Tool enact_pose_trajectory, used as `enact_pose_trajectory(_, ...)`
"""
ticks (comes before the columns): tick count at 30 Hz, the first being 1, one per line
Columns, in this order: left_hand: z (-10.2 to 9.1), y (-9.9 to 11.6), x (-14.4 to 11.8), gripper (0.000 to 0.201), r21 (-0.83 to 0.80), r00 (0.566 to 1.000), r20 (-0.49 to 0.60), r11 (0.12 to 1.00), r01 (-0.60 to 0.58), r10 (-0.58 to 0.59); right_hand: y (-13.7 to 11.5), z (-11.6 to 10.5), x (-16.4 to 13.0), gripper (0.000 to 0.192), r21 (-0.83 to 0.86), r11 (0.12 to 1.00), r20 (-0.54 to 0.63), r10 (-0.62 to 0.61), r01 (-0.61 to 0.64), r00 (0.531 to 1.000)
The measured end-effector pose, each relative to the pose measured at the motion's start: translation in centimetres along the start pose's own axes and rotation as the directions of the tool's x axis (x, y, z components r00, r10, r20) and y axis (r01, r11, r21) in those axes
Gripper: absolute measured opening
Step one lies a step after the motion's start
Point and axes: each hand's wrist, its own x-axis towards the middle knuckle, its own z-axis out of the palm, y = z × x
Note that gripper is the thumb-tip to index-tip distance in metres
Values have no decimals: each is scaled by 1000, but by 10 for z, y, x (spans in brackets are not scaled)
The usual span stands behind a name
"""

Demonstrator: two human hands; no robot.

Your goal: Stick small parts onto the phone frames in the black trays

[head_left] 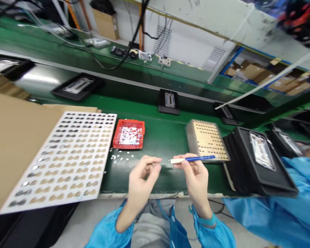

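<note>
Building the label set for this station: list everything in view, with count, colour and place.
white perforated sheet: 1, white, left, on brown cardboard
red plastic tray: 1, red, holds small white bits, centre of green bench
loose white bits: several, white, on the bench in front of the red tray
gold pin block: 1, gold top, grey sides, right of centre
black trays with metal plates: several, black, stacked at right, others along the belt behind
blue-handled stick: 1, blue with white tip, in right hand
co-worker's sleeve: 1, blue, far right
left hand: fingers pinched, contents too small to tell
right hand: grips the stick
</note>
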Motion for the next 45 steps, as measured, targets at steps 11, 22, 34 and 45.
enact_pose_trajectory(11,-5,-4,-7,13,92,989,-41,986,-136,140,27,26,-20,39,66,995,-35,76,-74,996)
enact_pose_trajectory(22,-17,-9,-1,23,121,987,153,990,-68,49,29,15,-23,23,4,997,2,-76,76,997)
enact_pose_trajectory(34,-2,-7,-12,14,339,959,9,901,-271,285,43,17,-27,44,118,981,-150,171,-154,974)
enact_pose_trajectory(45,0,-6,-7,15,596,863,100,665,-450,495,47,28,-27,43,184,970,-173,192,-160,966)
